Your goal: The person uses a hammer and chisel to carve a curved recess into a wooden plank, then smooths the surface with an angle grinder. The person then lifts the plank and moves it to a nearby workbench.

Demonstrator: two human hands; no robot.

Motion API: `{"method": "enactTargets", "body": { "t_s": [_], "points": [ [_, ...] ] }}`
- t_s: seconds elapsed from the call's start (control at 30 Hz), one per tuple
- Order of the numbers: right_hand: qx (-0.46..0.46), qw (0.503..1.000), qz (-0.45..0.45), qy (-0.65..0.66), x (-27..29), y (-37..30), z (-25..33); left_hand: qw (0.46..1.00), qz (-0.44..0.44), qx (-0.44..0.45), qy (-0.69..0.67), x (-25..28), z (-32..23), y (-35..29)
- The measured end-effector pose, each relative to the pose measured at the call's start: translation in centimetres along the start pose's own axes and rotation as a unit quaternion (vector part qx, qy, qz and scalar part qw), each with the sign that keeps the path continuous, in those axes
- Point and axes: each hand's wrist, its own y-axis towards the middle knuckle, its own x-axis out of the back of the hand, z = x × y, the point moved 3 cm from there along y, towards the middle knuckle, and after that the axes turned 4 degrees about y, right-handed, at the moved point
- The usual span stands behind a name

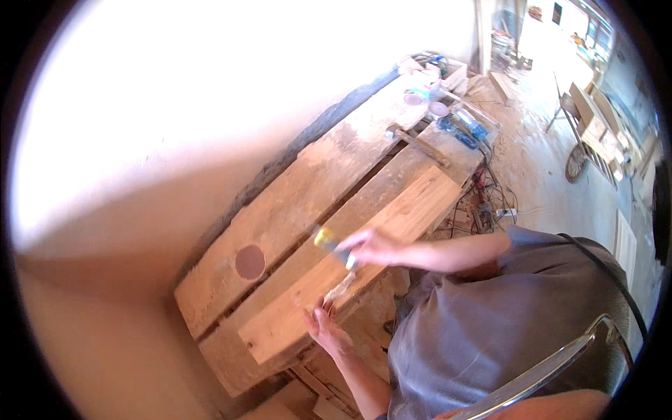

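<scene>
A long pale wooden board (399, 217) lies along the near side of the plank workbench (280, 217). Over it my right hand (373, 249) is closed round a hand tool with a yellow end and dark grey body (326, 239); motion blur hides its exact kind. Lower down, my left hand (327, 330) is at the board's near edge, its fingers bent against a thin, ragged whitish strip (341, 285). That strip reaches up toward the tool. Whether the two touch, I cannot tell.
A round brown sanding disc (250, 262) lies on the bench's far plank. At its far end are a blue power tool (462, 129), more discs (438, 109) and wood offcuts. Cables (493, 199) hang beside the bench. A wheeled cart (595, 133) carries timber at right.
</scene>
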Motion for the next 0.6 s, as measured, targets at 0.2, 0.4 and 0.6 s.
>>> {"method": "enactTargets", "body": {
  "t_s": [0.2,0.4,0.6],
  "points": [
    [0.035,0.949,0.269,-0.158,-4.6,0.6,-1.8,0.993,-0.011,0.114,-0.001,-4.8,0.5,4.9],
    [-0.040,0.938,0.137,-0.316,13.4,11.7,-4.8,0.966,-0.231,0.095,0.065,-5.2,1.4,4.5],
    [-0.121,0.856,-0.059,-0.500,35.4,25.0,-13.7,0.936,-0.268,0.096,0.209,-11.6,5.1,8.4]
  ]
}}
